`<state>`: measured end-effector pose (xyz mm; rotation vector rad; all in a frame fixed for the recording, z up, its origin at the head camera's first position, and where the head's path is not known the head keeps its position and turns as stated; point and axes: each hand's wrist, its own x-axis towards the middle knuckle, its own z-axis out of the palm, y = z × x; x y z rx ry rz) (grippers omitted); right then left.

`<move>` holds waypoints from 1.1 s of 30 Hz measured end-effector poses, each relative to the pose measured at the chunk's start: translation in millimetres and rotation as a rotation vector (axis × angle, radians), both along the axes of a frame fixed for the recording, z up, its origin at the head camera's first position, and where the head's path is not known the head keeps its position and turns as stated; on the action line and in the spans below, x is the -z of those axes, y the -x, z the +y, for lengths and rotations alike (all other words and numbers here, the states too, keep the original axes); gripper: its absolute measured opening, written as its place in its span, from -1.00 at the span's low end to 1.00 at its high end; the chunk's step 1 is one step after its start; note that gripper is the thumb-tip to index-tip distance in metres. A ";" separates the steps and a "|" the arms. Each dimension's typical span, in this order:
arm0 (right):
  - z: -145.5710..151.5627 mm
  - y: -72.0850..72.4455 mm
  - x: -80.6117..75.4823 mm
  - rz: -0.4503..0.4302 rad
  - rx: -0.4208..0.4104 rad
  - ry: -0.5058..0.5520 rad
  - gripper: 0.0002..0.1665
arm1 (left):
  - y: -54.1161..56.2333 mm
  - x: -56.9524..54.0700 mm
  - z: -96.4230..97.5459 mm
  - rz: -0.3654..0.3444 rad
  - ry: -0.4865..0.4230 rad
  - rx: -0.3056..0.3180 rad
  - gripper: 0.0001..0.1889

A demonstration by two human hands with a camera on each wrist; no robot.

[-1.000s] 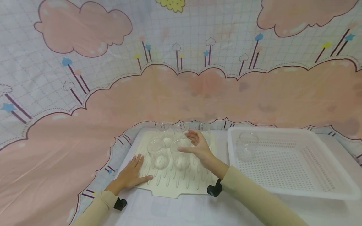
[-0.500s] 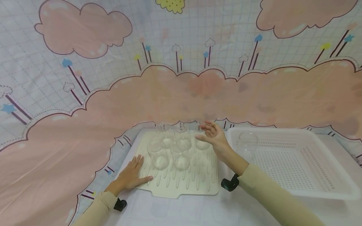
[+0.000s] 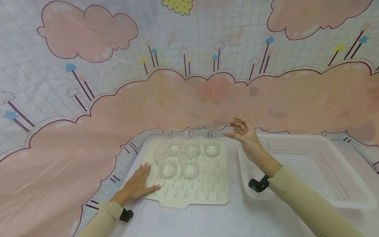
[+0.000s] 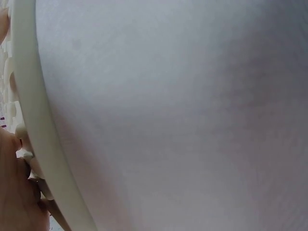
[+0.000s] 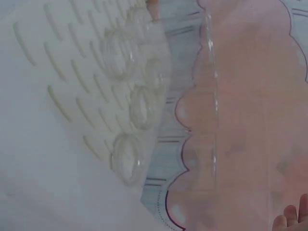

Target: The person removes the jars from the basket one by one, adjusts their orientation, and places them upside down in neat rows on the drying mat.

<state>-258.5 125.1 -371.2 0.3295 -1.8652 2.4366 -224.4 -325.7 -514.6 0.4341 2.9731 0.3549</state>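
My left hand lies flat with spread fingers on the left edge of a cream ridged drying mat; the left wrist view catches part of that hand beside the mat's rim. Clear glasses stand on the mat in two rows: a back row of three, with a right-hand glass, and a front row with a left glass and a right glass. Raised over the left rim of a white basket, my right hand holds nothing, its fingers loosely bent. Behind it, another glass in the basket is mostly hidden.
The white perforated basket sits to the right of the mat on a white tablecloth. A patterned cloth backdrop rises directly behind the table.
My right hand has moved right, from above the glasses on the mat to the basket's left side, bringing the back-right glass into full view. The left hand stays in place.
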 end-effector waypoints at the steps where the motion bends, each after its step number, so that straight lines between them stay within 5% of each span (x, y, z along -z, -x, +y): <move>1: 3.9 0.4 -1.1 0.003 0.004 0.001 -0.28 | -0.3 0.0 0.0 -0.002 0.000 -0.002 0.19; 17: 68.5 0.4 -11.0 0.062 0.065 -0.140 -0.28 | -2.1 -2.5 1.8 -0.020 0.002 0.003 0.19; 33: 130.5 2.6 17.1 0.094 0.000 -0.252 -0.17 | -3.6 -1.9 1.2 -0.005 -0.025 0.010 0.18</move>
